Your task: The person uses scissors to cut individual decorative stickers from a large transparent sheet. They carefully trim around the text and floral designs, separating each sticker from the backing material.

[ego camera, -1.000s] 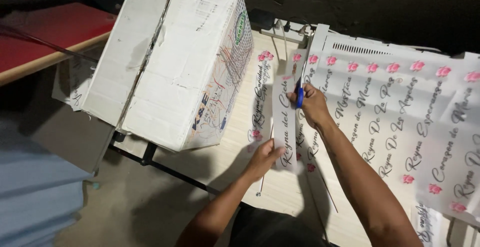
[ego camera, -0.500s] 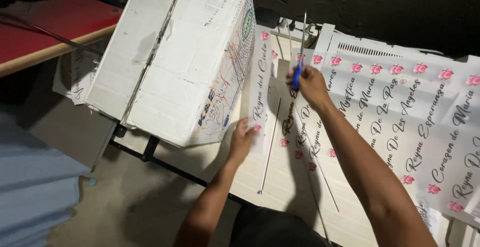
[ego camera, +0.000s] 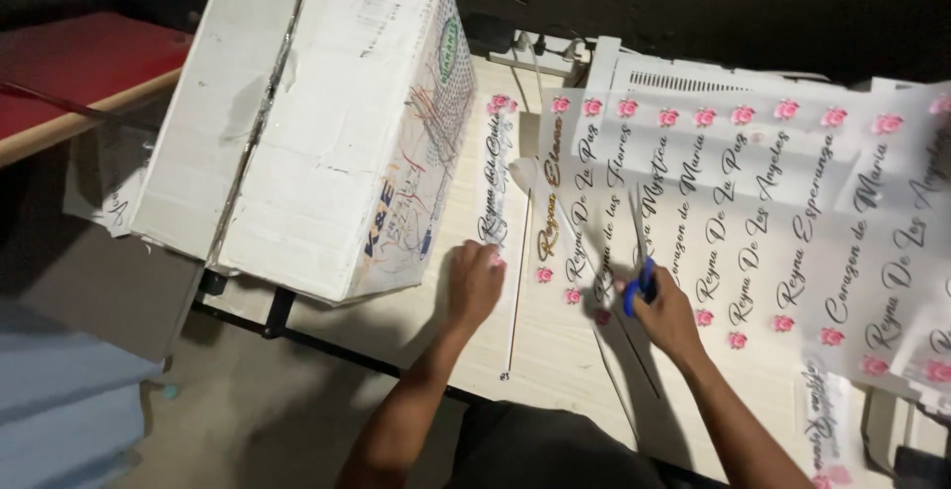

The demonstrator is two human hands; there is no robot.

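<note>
Left hand: your left hand (ego camera: 474, 284) lies flat and open, fingers spread, pressing on the lower end of a narrow cut strip (ego camera: 494, 184) of printed film; it grips nothing.
Right hand: your right hand (ego camera: 666, 313) is closed around the blue handles of a pair of scissors (ego camera: 639, 251), whose blades point up and away from you into the sheet.
Cut strip: it lies lengthwise on the pale wooden worktop (ego camera: 555, 360), just left of the big sheet, with a pink rose at its far end and dark script along it.
Printed sheet: the wide translucent sheet (ego camera: 792, 212) spreads across the right half of the worktop, covered in columns of script with pink roses at top and bottom of each column; its left edge curls up beside the scissors.
Thin rod: a slim dark line (ego camera: 517, 281), rod or seam, I cannot tell which, runs down the worktop just right of your left hand.
Cardboard box: a large white box (ego camera: 317, 112) stands tilted at the left, overhanging the worktop edge.
Far end: a white machine with a vent grille (ego camera: 693, 78) sits behind the sheet.
Left side: a red surface (ego camera: 79, 73) lies well apart from your hands.
</note>
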